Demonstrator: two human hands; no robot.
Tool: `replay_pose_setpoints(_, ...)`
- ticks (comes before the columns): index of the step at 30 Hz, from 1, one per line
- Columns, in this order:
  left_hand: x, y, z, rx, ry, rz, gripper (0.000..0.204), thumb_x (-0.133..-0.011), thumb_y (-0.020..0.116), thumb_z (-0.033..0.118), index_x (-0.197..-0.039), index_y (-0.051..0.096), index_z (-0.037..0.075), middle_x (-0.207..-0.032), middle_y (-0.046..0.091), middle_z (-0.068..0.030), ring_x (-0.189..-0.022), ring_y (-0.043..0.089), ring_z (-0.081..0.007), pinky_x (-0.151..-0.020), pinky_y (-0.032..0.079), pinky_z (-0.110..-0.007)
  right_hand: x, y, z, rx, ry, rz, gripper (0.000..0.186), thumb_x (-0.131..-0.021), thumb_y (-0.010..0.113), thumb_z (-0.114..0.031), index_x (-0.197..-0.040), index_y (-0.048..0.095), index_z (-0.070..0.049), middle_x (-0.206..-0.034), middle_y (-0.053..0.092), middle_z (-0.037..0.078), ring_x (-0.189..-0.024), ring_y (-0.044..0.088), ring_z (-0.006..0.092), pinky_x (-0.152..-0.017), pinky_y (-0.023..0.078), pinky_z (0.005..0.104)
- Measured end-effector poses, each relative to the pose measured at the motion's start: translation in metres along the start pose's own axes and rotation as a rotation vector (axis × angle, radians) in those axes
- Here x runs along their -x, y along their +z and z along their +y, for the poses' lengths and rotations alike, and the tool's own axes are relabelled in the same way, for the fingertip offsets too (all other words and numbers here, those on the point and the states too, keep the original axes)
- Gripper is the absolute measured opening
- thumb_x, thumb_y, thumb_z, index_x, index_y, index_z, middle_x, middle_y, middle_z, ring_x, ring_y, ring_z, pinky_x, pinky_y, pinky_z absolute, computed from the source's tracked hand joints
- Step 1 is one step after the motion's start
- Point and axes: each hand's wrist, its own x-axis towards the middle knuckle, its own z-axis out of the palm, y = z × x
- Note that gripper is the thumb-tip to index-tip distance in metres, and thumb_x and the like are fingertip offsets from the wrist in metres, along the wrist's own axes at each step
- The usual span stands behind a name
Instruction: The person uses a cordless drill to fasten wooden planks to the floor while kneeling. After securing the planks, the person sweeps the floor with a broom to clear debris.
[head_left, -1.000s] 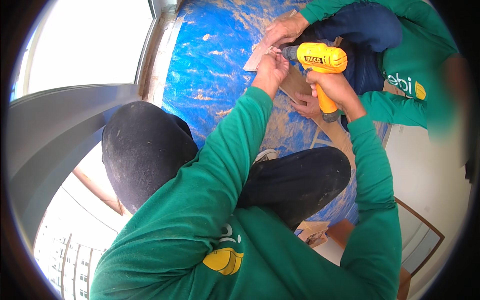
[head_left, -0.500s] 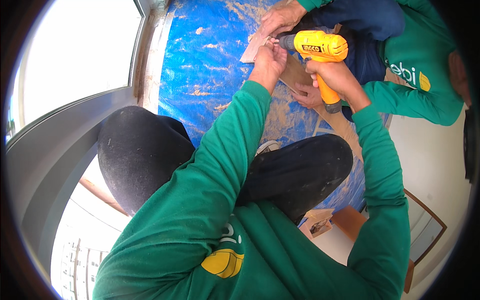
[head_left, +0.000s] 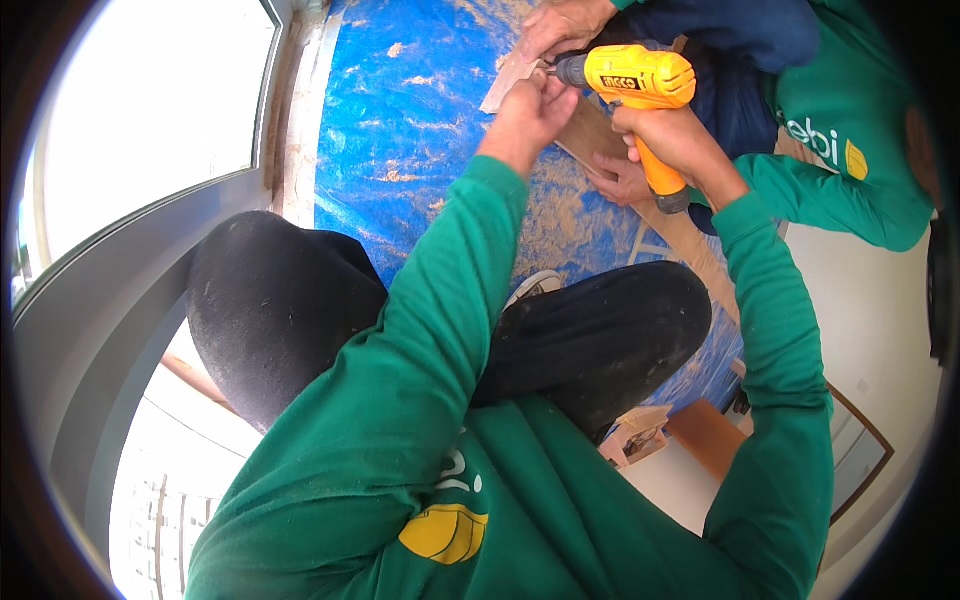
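Note:
My right hand [head_left: 668,140] is wrapped round the handle of a yellow cordless drill [head_left: 640,76], with its black chuck pointing left. My left hand [head_left: 533,112] is closed in a pinch just by the drill's tip, over the wooden pieces. Whatever sits between its fingertips is too small and hidden to make out. A light wooden piece [head_left: 508,84] lies beyond my left fingers, and a brown board [head_left: 590,132] runs under the drill. A co-worker's hand [head_left: 565,26] presses on the wood at the far side. The co-worker's other hand [head_left: 622,182] steadies the board near the drill's base.
Blue sheeting [head_left: 375,130] strewn with sawdust covers the floor. A co-worker in a green sleeve [head_left: 830,200] sits close at the right. My bent knees [head_left: 285,310] are below the work. A window frame [head_left: 180,220] stands at left, and a small open box [head_left: 638,438] lies lower right.
The drill has moved slightly farther from me, its tip now higher in the view. My left hand has turned a little and its fingers have shifted. The co-worker still holds the wood.

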Motion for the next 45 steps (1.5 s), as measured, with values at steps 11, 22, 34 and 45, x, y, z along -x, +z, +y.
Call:
replay_pose_setpoints(11, -0.016, -0.071, 0.027, -1.719, 0.601, 0.014, 0.116, -0.077, 0.083, 0.066, -0.163, 0.037, 0.002, -0.162, 0.041, -0.0293, -0.161, 0.023, -0.0397, -0.131, 0.018, -0.054, -0.010, -0.005, 0.004, 0.043, -0.069, -0.027, 0.023, -0.088, 0.064, -0.012, -0.109, 0.068, -0.002, -0.073, 0.067, 0.004, -0.056, 0.059, 0.0120, -0.054, 0.048, 0.0327)
replay_pose_setpoints(22, -0.023, -0.084, 0.001, -1.453, 0.885, 0.116, 0.092, -0.089, 0.071, 0.062, -0.155, 0.050, 0.003, -0.162, 0.049, -0.0196, -0.154, 0.040, -0.0323, -0.124, 0.016, -0.057, -0.017, -0.009, 0.006, 0.080, -0.075, -0.115, 0.028, -0.088, 0.062, -0.009, -0.115, 0.066, -0.002, -0.085, 0.070, 0.012, -0.071, 0.069, 0.0246, -0.066, 0.056, 0.0406)
replay_pose_setpoints(34, -0.029, -0.084, 0.000, -1.427, 1.006, 0.091, 0.080, -0.090, 0.076, 0.046, -0.150, 0.054, -0.001, -0.156, 0.054, -0.0238, -0.150, 0.045, -0.0360, -0.124, 0.024, -0.049, -0.041, -0.006, 0.041, 0.140, -0.264, -0.079, 0.038, -0.093, 0.068, -0.018, -0.125, 0.065, 0.001, -0.114, 0.073, 0.022, -0.106, 0.071, 0.0399, -0.092, 0.057, 0.0444)
replay_pose_setpoints(45, -0.034, -0.084, 0.000, -1.410, 1.036, 0.077, 0.077, -0.089, 0.078, 0.042, -0.149, 0.055, -0.002, -0.155, 0.054, -0.0239, -0.149, 0.045, -0.0387, -0.125, 0.027, -0.049, -0.052, -0.015, 0.020, 0.252, -0.187, -0.151, 0.037, -0.091, 0.070, -0.019, -0.122, 0.066, 0.001, -0.111, 0.074, 0.022, -0.106, 0.071, 0.0409, -0.091, 0.057, 0.0450)
